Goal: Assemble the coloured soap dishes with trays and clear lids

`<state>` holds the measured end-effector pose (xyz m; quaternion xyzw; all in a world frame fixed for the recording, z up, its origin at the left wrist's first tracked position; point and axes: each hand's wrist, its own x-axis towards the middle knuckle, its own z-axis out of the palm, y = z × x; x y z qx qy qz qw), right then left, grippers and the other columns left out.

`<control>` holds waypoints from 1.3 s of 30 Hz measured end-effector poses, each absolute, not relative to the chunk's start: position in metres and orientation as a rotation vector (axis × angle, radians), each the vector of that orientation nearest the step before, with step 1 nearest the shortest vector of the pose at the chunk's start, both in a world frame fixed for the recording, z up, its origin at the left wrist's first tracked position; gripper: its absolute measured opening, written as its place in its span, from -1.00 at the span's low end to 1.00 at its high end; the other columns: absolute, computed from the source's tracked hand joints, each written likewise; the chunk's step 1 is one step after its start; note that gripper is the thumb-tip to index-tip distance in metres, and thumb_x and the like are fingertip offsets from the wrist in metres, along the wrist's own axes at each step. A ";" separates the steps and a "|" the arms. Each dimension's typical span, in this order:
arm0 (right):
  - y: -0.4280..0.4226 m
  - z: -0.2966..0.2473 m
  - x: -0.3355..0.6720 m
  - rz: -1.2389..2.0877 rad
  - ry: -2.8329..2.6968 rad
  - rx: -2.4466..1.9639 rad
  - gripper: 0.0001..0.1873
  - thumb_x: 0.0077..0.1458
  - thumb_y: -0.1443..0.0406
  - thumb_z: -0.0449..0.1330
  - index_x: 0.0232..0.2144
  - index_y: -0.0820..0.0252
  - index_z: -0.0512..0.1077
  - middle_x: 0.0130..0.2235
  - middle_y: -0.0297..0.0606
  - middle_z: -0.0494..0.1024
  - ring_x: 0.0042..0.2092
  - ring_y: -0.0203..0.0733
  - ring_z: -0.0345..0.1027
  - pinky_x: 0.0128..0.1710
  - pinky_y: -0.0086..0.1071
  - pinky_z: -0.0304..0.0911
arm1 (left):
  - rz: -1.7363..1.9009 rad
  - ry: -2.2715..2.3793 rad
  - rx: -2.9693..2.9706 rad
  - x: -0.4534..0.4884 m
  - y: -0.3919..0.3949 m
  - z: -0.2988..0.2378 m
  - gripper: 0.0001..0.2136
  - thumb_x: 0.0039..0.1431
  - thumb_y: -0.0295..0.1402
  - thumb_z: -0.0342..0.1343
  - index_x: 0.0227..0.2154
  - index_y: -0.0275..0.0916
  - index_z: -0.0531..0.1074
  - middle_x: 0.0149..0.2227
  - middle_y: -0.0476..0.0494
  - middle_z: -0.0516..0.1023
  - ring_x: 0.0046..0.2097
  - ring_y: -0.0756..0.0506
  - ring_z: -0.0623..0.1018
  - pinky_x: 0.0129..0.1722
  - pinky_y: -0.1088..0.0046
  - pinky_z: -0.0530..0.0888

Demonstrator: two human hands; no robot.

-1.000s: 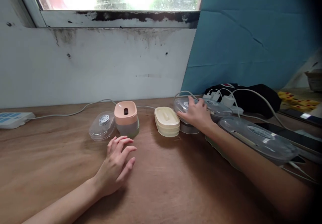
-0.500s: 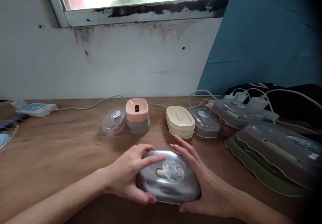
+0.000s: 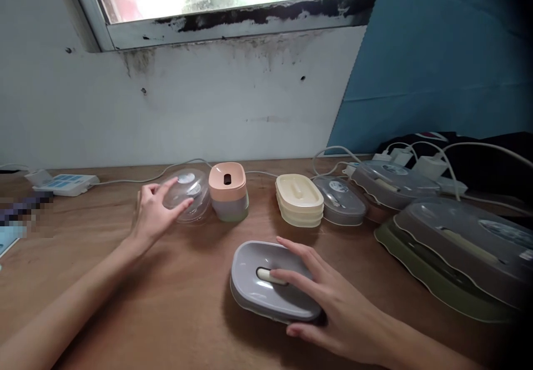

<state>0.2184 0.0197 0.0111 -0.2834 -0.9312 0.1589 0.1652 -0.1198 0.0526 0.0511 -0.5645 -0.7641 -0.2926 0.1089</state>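
Observation:
My left hand (image 3: 152,217) holds the left edge of a clear plastic cover (image 3: 189,189) with a round sticker, at the back left of the wooden table (image 3: 166,303). The cover lies on another clear one, right beside a pink-lidded tub (image 3: 228,189). My right hand (image 3: 333,303) rests on a grey oval box (image 3: 254,281) near the table's front. Its fingers spread over the box's lid by the small cream handle, and the thumb is against the near side. The grey box has no clear cover on it.
A row runs along the back: a cream stacked box (image 3: 298,198), a small grey box under a clear cover (image 3: 339,199), a larger covered one (image 3: 391,184), and a big green covered tray (image 3: 458,248). A power strip (image 3: 64,184) lies far left. Chargers and white cables (image 3: 425,167) sit back right.
The grey box came from the back row to the front between both hands. Its clear cover has come off, and my left hand has carried it to the clear cover beside the pink tub.

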 end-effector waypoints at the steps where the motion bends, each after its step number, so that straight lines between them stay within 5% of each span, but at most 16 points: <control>1: 0.019 0.013 0.218 0.440 -2.669 -0.803 -0.45 -0.03 0.14 0.21 0.04 0.04 0.25 0.26 -0.11 -0.12 0.20 0.14 -0.08 0.08 -0.01 0.09 | -0.762 -2.310 -1.677 -0.122 0.056 0.044 -0.42 0.00 0.05 0.05 0.09 -0.02 0.25 -0.11 -0.23 0.22 0.02 -0.32 0.33 -0.01 0.09 0.29; 7: 0.019 0.020 0.221 0.418 -2.709 -0.775 -0.37 -0.08 0.21 0.22 0.08 0.03 0.21 0.21 -0.08 0.00 0.18 0.15 -0.05 0.06 0.03 0.09 | -0.613 -2.406 -1.802 -0.113 0.061 0.030 -0.37 0.01 0.11 -0.02 0.14 0.01 0.14 0.00 -0.25 0.11 -0.07 -0.30 0.43 -0.09 0.11 0.37; 14: 0.014 0.027 0.213 0.564 -2.626 -0.880 -0.58 0.01 0.14 0.17 -0.07 0.11 0.35 0.06 -0.02 0.18 0.10 0.06 0.10 0.01 -0.09 0.17 | -0.509 -2.375 -1.776 -0.106 0.059 0.033 -0.38 0.03 0.03 0.00 0.14 -0.11 0.14 0.01 -0.33 0.13 -0.01 -0.38 0.37 -0.10 0.06 0.35; 18: 0.013 0.033 0.212 0.636 -2.536 -0.993 -0.69 0.05 0.13 0.11 -0.21 0.21 0.33 0.13 0.04 0.05 0.16 0.06 0.01 0.01 -0.16 0.19 | -0.705 -1.984 -1.754 -0.101 0.056 0.032 -0.33 0.03 -0.03 0.04 0.14 -0.33 0.10 0.09 -0.45 0.09 0.13 -0.44 0.17 0.02 -0.02 0.21; 24: 0.032 0.060 0.213 0.490 -2.369 -0.979 -0.85 0.09 0.25 0.02 -0.27 0.17 0.26 0.15 -0.02 0.02 0.25 0.01 -0.21 0.04 -0.19 0.15 | -1.010 -1.214 -2.095 -0.063 0.030 0.029 -0.54 0.11 -0.35 0.03 0.08 -0.22 0.09 0.11 -0.35 0.10 0.14 -0.34 0.16 0.07 0.01 0.17; 31: 0.080 0.078 0.158 0.180 -2.273 -1.428 -0.49 0.25 0.05 -0.29 -0.18 0.24 0.32 0.00 -0.05 0.32 0.03 -0.17 0.24 -0.04 -0.35 0.19 | -0.948 -1.002 -2.580 -0.041 0.020 0.008 -0.62 0.11 -0.46 -0.02 0.02 -0.28 0.16 0.10 -0.36 0.14 0.14 -0.31 0.16 0.07 0.04 0.21; 36: 0.099 0.064 0.125 -0.078 -2.338 -1.606 -0.40 0.19 0.05 -0.07 -0.15 0.58 0.38 0.01 0.28 0.29 0.16 0.20 -0.01 0.09 -0.13 -0.05 | -0.979 -1.061 -2.613 -0.045 0.022 0.008 -0.65 0.13 -0.50 -0.04 0.01 -0.29 0.18 0.10 -0.35 0.16 0.14 -0.29 0.16 0.07 0.04 0.19; 39: 0.103 0.057 0.117 -0.192 -2.383 -1.667 -0.41 0.16 0.09 0.01 -0.13 0.66 0.38 -0.03 0.32 0.32 0.12 0.28 0.04 0.09 -0.07 -0.12 | -0.983 -1.028 -2.633 -0.044 0.021 0.009 -0.66 0.13 -0.50 -0.04 -0.01 -0.31 0.20 0.08 -0.36 0.18 0.14 -0.29 0.16 0.07 0.05 0.19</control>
